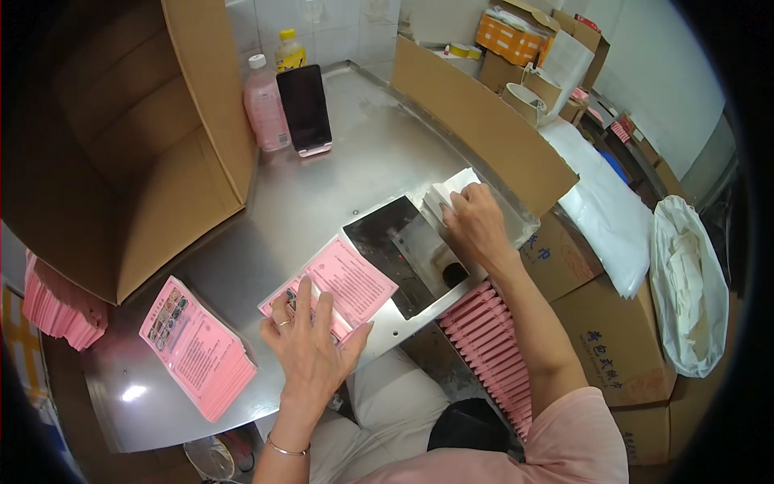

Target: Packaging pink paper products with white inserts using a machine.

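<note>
My left hand [309,347] lies over a pink printed paper wrapper [355,278], its fingers spread and pressing on the near part. A white strip shows at the fold under the fingers. To the right, my right hand [477,216] has its fingers curled on a stack of folded white tissues [439,194] at the table's right edge. Between the hands is a dark rectangular opening [407,254] in the metal table, with a round black spot inside. A pile of pink printed packs [197,347] lies left of my left hand.
A large open cardboard box [121,153] stands at the left of the steel table [322,185]. A phone on a stand [305,109] and two bottles [266,105] are at the back. A cardboard flap [484,121] borders the right side. Pink packs [492,347] fill a container below.
</note>
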`<state>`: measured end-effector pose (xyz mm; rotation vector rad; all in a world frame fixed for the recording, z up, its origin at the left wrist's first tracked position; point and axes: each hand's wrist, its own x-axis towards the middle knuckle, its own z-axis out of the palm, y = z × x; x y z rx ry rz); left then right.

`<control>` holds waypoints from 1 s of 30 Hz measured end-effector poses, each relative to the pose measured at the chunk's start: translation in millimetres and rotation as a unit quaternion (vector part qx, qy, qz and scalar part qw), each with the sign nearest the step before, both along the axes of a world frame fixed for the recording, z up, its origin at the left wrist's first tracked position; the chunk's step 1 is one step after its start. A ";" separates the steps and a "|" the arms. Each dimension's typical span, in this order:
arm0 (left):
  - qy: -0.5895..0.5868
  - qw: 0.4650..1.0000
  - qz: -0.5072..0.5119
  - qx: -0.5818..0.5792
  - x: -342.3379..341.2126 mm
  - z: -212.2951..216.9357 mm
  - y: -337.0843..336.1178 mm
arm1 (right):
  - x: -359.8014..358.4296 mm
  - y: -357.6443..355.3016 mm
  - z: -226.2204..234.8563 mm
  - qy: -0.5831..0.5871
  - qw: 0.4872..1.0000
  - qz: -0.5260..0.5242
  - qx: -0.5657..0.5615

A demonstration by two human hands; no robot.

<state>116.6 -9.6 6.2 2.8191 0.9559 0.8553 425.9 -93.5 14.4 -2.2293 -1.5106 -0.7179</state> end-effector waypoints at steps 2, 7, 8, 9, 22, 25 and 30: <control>-0.004 1.000 -0.004 0.003 0.5 -1.6 0.3 | -2.3 1.5 2.5 -0.003 0.999 -0.023 -0.042; -0.003 1.000 0.004 0.022 -4.7 -4.1 2.3 | -17.2 15.4 15.7 0.043 0.983 -0.062 -0.166; 0.003 1.000 0.002 0.016 -5.5 -3.1 1.2 | -10.9 14.9 9.6 0.063 0.991 -0.053 -0.103; 0.010 1.000 0.000 0.010 -6.1 -1.5 0.7 | -5.0 13.7 4.3 0.083 0.995 -0.042 -0.039; -0.007 0.999 -0.005 -0.047 -7.3 3.4 -0.4 | 25.4 4.9 -0.6 0.173 0.981 -0.009 0.089; -0.023 0.999 -0.009 -0.039 -5.9 0.7 0.5 | 28.1 5.5 3.3 0.220 0.973 -0.018 0.063; -0.023 0.999 -0.003 -0.038 -8.6 2.1 2.0 | 14.5 13.1 0.2 -0.020 1.000 -0.007 -0.023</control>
